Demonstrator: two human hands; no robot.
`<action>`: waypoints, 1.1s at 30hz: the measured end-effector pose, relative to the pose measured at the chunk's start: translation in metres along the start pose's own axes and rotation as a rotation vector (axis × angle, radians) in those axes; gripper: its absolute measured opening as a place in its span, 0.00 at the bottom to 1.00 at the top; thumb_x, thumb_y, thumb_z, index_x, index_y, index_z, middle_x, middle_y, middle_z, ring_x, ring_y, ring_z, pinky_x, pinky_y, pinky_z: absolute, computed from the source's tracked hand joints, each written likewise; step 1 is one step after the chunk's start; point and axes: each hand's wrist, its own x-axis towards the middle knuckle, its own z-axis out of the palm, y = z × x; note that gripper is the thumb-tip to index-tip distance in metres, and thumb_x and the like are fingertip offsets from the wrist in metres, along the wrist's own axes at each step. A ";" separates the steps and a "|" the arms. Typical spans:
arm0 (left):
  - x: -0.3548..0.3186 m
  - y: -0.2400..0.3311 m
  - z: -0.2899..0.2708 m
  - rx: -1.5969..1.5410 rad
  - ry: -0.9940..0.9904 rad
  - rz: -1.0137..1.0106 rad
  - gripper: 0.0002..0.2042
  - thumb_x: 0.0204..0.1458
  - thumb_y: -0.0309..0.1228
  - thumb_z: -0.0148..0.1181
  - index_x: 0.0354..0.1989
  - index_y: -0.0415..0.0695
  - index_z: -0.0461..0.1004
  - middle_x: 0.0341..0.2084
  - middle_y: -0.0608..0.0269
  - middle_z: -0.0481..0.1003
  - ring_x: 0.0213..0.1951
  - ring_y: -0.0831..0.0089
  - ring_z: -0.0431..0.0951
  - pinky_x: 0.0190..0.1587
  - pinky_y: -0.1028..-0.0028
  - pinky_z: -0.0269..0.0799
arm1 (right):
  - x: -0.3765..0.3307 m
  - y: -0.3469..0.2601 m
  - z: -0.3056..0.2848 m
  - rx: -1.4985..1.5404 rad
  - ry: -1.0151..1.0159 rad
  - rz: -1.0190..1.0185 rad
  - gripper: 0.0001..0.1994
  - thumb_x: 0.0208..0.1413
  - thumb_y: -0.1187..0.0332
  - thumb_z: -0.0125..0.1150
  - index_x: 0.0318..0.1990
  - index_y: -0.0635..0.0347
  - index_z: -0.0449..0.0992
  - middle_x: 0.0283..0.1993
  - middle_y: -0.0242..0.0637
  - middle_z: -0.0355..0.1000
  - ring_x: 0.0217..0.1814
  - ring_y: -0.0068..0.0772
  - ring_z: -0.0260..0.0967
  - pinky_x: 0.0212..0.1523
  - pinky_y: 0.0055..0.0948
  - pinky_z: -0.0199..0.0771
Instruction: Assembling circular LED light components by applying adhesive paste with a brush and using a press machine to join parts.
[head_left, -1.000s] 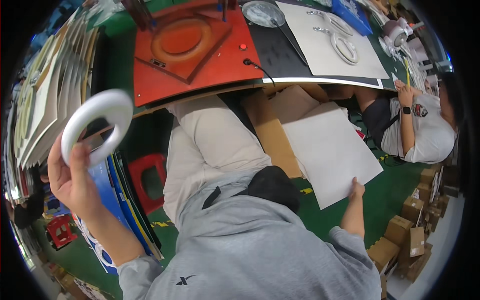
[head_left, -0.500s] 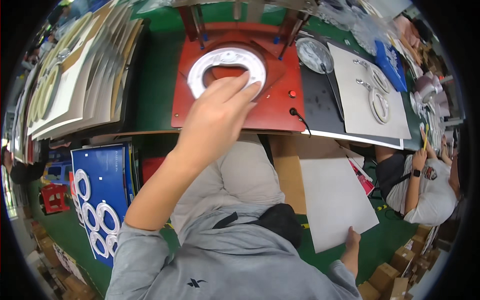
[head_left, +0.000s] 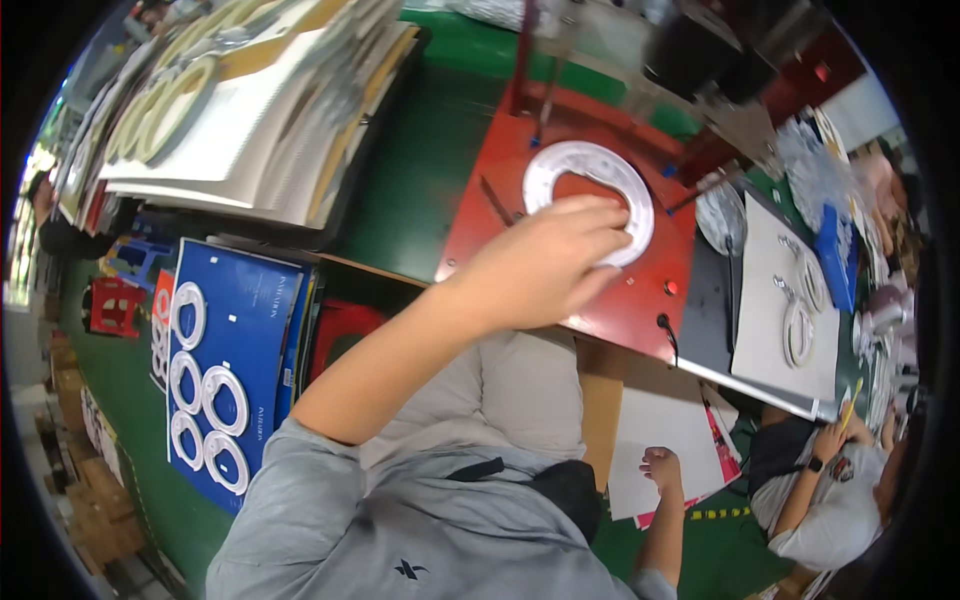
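A white plastic ring [head_left: 637, 190], with an off-round opening, is over the red base plate of a press; I cannot tell whether it rests on the plate. My left hand [head_left: 560, 255] reaches across from the left and grips the ring's near side, its fingers curled in through the opening. Low on the right, my right hand [head_left: 661, 468] hangs in front of a white board [head_left: 640, 430], holding nothing, its fingers loosely bent and apart. The red base plate [head_left: 480, 235] carries a red button [head_left: 671, 287] and a black cable.
Stacked boards with pale rings [head_left: 270, 120] stand at the left. Several white rings lie on a blue board [head_left: 245, 330] below. To the right are a round dish [head_left: 720, 215], a grey sheet [head_left: 770, 350] with two ringed pieces, a blue tray [head_left: 837, 255] and a seated person [head_left: 825, 510].
My view has swung left, so the press appears farther right. My right hand has let go of the white board, which now sits lower among other boards. My left hand remains on the ring.
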 end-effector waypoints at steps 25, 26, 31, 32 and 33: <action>-0.098 0.035 -0.243 0.977 0.588 -0.457 0.13 0.52 0.33 0.74 0.42 0.41 0.81 0.32 0.54 0.78 0.38 0.56 0.78 0.42 0.62 0.73 | -0.267 -0.330 0.179 -0.361 -0.513 -1.525 0.03 0.60 0.71 0.69 0.36 0.61 0.83 0.31 0.40 0.77 0.31 0.44 0.77 0.33 0.37 0.77; -0.104 0.042 -0.241 0.984 0.559 -0.442 0.13 0.51 0.34 0.75 0.39 0.40 0.81 0.31 0.55 0.78 0.37 0.57 0.77 0.41 0.63 0.72 | -0.269 -0.332 0.183 -0.365 -0.518 -1.516 0.03 0.60 0.71 0.69 0.36 0.61 0.83 0.31 0.40 0.77 0.31 0.44 0.77 0.33 0.37 0.77; -0.136 0.094 -0.240 0.877 0.480 -0.224 0.19 0.39 0.35 0.86 0.26 0.41 0.76 0.19 0.64 0.68 0.22 0.70 0.67 0.24 0.73 0.59 | -0.280 -0.338 0.191 -0.322 -0.596 -1.476 0.03 0.60 0.73 0.69 0.36 0.62 0.83 0.29 0.40 0.74 0.29 0.42 0.75 0.32 0.37 0.75; -0.145 0.105 -0.240 0.806 0.390 -0.246 0.19 0.48 0.34 0.80 0.28 0.39 0.71 0.22 0.67 0.65 0.26 0.75 0.61 0.29 0.74 0.52 | -0.281 -0.339 0.192 -0.284 -0.623 -1.485 0.03 0.60 0.74 0.69 0.36 0.63 0.82 0.28 0.40 0.73 0.27 0.42 0.73 0.31 0.36 0.73; -0.149 0.110 -0.236 0.730 0.388 -0.249 0.21 0.48 0.39 0.80 0.26 0.40 0.70 0.21 0.67 0.65 0.25 0.75 0.61 0.28 0.74 0.51 | -0.284 -0.341 0.192 -0.277 -0.641 -1.485 0.02 0.60 0.74 0.69 0.36 0.63 0.83 0.28 0.40 0.73 0.27 0.41 0.72 0.30 0.36 0.73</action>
